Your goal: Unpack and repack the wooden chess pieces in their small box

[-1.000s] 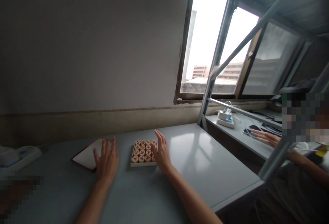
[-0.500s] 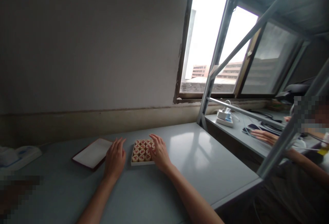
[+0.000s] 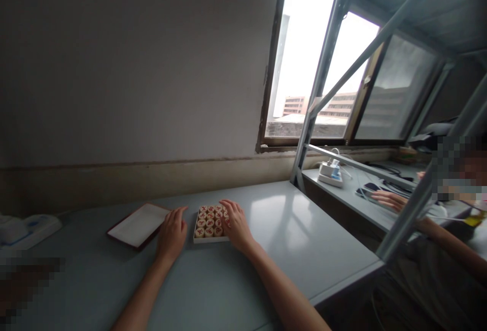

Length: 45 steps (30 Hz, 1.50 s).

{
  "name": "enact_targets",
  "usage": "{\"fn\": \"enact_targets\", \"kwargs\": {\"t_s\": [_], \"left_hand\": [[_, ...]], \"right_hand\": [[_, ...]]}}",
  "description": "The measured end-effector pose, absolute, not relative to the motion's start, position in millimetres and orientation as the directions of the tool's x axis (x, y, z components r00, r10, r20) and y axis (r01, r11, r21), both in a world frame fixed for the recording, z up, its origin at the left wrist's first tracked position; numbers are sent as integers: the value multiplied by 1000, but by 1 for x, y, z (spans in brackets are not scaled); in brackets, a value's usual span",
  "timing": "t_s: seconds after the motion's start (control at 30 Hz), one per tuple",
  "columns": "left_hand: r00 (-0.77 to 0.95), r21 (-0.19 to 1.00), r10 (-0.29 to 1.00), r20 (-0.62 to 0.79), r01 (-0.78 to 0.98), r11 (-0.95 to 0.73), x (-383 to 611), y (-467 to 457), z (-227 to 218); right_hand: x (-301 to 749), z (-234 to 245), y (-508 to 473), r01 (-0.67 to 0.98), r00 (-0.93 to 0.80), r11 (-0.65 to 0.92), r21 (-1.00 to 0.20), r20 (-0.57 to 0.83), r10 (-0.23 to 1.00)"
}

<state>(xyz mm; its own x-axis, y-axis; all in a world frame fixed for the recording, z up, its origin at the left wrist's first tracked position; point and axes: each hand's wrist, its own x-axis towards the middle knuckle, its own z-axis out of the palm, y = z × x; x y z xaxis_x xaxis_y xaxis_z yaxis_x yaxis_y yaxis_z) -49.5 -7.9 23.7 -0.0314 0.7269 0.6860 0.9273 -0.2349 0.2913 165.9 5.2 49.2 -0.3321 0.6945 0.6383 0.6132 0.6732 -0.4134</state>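
Observation:
A shallow white box (image 3: pixel 211 240) sits on the grey table, filled with rows of round Chinese chess pieces (image 3: pixel 209 222) marked in red. Over its right side lies my right hand (image 3: pixel 236 225), fingers stretched and apart; whether they touch the pieces I cannot tell. It hides the box's right-hand columns. My left hand (image 3: pixel 173 232) rests between the box and the box lid (image 3: pixel 139 224), open, its fingers extended and holding nothing. The lid lies inside up, white within a dark red rim, its right corner partly behind my left hand.
A white power strip (image 3: pixel 34 230) is at the table's left. Behind the table (image 3: pixel 323 250) runs a wall. A metal bed frame (image 3: pixel 304 153) rises at its right; beyond it, another person's hand (image 3: pixel 391 200) is over a second desk with a charger-laden power strip (image 3: pixel 330 175) and cables.
The fingers of my left hand have lowered and bent slightly. My right hand stays over the box almost unmoved. The view has shifted very slightly.

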Motion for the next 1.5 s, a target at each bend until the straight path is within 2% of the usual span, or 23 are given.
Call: {"fn": "enact_targets", "kwargs": {"t_s": [0.27,0.4,0.53,0.63,0.77,0.83,0.9,1.1,1.3,1.5], "left_hand": [[-37,355,750,661,896,-268,-51,-3,18],[-82,453,768,636,845,-285,-53,1,12],[-153,582,809,568,769,-263,-55,3,9],[-257,692,841,477,699,-179,-58,8,10],[-259,803,916,306,587,-102,-58,24,20],[-240,851,948,207,522,-54,-55,33,25],[-234,861,956,179,507,-37,-51,40,26],[-113,789,947,301,587,-181,-49,46,16],[-70,781,954,291,593,-195,-48,43,16],[-65,798,958,278,571,-193,-49,44,15]], "right_hand": [[167,50,4,610,-331,672,-418,637,696],[168,47,8,617,-278,645,-451,641,715],[169,38,21,558,-153,580,-594,613,775],[173,32,40,455,-52,458,-764,490,870],[181,31,62,346,-86,383,-856,378,922],[184,32,66,311,-131,387,-868,364,922],[185,33,66,299,-170,395,-869,359,918],[182,32,63,383,-216,467,-797,414,884],[183,32,65,418,-229,475,-774,417,880],[184,36,60,470,-200,514,-717,481,853]]}}
